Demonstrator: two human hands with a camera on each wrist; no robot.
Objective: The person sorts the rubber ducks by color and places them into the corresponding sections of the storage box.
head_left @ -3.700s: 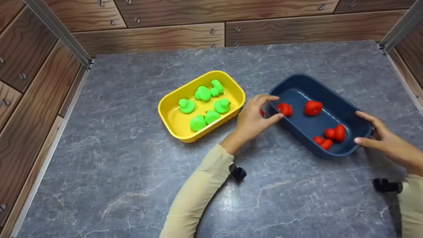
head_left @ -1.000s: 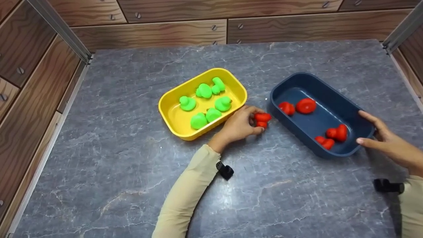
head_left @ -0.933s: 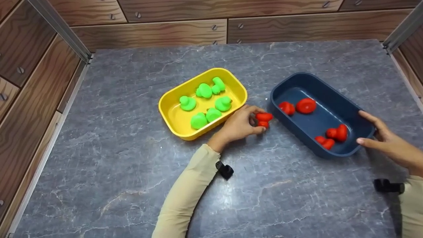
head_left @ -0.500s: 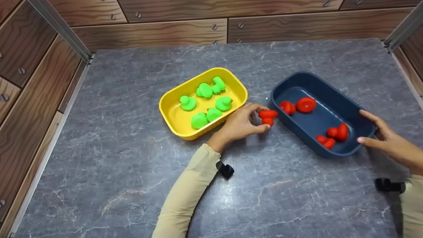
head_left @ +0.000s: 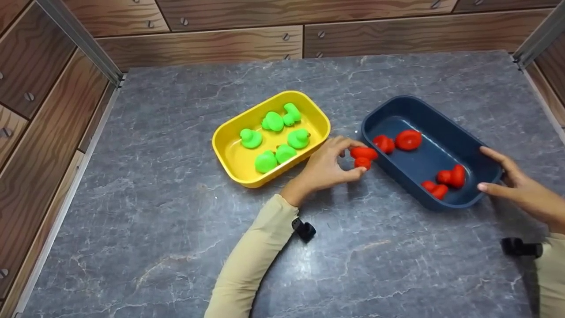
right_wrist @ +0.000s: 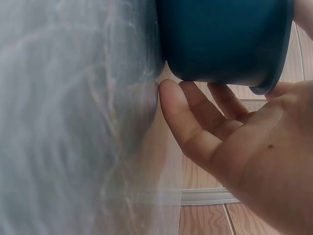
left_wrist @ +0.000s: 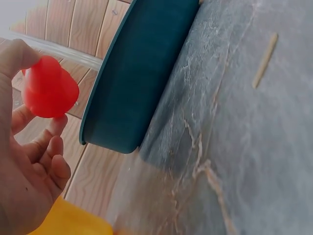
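Note:
My left hand (head_left: 329, 165) pinches a red toy duck (head_left: 363, 158) between thumb and fingers, just left of the dark blue tub (head_left: 399, 187). In the left wrist view that duck (left_wrist: 49, 88) is level with the tub's rim, and the other fingers curl below it. My right hand (head_left: 525, 192) holds the tub's right end, thumb and a finger over the rim. Its remaining fingers (right_wrist: 188, 115) lie against the outer wall in the right wrist view. Inside the tub are several red ducks (head_left: 408, 140), in two groups.
A yellow tub (head_left: 229, 170) with several green toy ducks (head_left: 250, 138) stands left of my left hand, its corner close to the wrist. Wood-patterned panels (head_left: 198, 46) border the grey marbled table (head_left: 154, 212) at the back and sides.
My left hand came back from the blue tub's edge, took a red duck from the table between the tubs, and carried it up and right toward that rim. The right hand stayed put.

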